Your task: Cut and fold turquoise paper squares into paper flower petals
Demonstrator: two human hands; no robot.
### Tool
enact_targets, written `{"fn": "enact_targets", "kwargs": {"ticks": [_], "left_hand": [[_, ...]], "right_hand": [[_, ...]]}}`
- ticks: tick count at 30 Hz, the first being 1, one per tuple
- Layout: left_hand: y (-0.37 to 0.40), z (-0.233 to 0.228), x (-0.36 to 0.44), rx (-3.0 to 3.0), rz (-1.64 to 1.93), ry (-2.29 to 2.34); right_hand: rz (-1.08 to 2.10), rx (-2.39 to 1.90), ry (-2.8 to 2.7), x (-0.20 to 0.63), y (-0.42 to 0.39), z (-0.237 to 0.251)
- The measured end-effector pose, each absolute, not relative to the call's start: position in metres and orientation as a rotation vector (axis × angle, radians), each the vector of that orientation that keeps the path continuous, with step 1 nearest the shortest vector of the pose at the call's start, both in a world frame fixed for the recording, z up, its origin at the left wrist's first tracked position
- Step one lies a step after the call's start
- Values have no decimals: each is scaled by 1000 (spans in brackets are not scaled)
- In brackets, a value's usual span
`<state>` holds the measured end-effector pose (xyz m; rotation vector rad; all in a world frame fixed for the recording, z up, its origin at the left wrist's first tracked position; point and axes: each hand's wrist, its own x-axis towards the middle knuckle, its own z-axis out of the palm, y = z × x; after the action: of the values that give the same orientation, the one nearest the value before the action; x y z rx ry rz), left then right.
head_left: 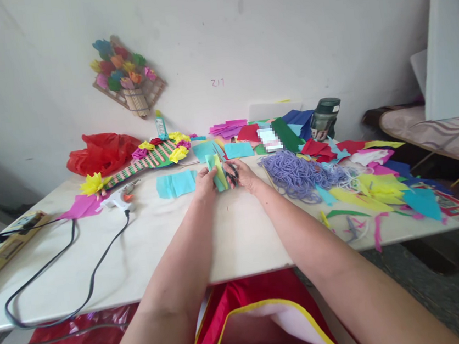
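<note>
Above the middle of the table, my left hand [205, 182] pinches a small stack of yellow-green and light blue paper [219, 176]. Close beside it, my right hand [246, 175] is closed around dark-handled scissors [233, 176]. The blades point away from me, near the right edge of the stack; I cannot tell whether they touch it. A light blue paper piece [177, 184] lies left of my hands, and another blue rectangle [239, 149] lies just beyond them.
A glue gun [117, 199] and its cord lie left, near a power strip [11, 238]. Behind are a flower-decorated guitar-shaped craft [147, 160], a red plastic bag [101, 152] and a glue bottle [161, 127]. Purple yarn [296, 175], paper scraps and a dark bottle [325, 118] occupy the right.
</note>
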<state>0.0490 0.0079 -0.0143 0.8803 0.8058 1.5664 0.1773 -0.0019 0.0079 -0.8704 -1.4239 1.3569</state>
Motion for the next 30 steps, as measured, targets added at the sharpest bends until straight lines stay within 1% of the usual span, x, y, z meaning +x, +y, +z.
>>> {"fn": "enact_targets", "kwargs": {"ticks": [14, 21, 30], "left_hand": [[6, -12, 49, 875, 1598, 777], [3, -9, 52, 865, 1572, 758], [0, -7, 52, 883, 1564, 748]], "right_hand": [[1407, -809, -1417, 181, 0, 7], [1367, -841, -1453, 184, 2, 5], [1396, -860, -1428, 185, -2, 11]]}}
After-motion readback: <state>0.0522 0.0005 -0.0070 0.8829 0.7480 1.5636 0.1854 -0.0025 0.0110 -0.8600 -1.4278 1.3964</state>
